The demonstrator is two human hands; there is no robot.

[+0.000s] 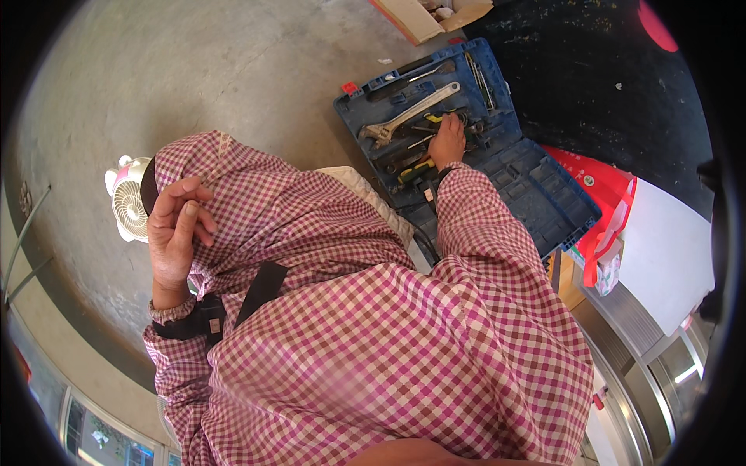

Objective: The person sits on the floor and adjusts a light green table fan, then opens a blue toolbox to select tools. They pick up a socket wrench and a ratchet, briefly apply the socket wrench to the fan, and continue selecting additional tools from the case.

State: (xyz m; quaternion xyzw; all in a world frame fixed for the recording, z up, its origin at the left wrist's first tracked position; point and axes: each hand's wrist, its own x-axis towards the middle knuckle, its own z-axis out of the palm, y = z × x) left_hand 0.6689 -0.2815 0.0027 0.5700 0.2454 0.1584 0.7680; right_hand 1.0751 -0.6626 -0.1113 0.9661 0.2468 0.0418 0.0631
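The right hand (447, 145) reaches into a blue toolbox (536, 194), its fingers down among crowded tools (433, 119); whether they are clamped on one, I cannot tell. A big wrench (412, 115) lies just left of them, a yellow-and-black screwdriver (416, 172) below left, near the wrist. Right of the fingers, past the box, is a red bag (594, 175); a cardboard carton (412, 22) sits well beyond them. The left fingers bend loosely, apart, over checked cloth (272, 186), a white fan (128, 203) beside them.
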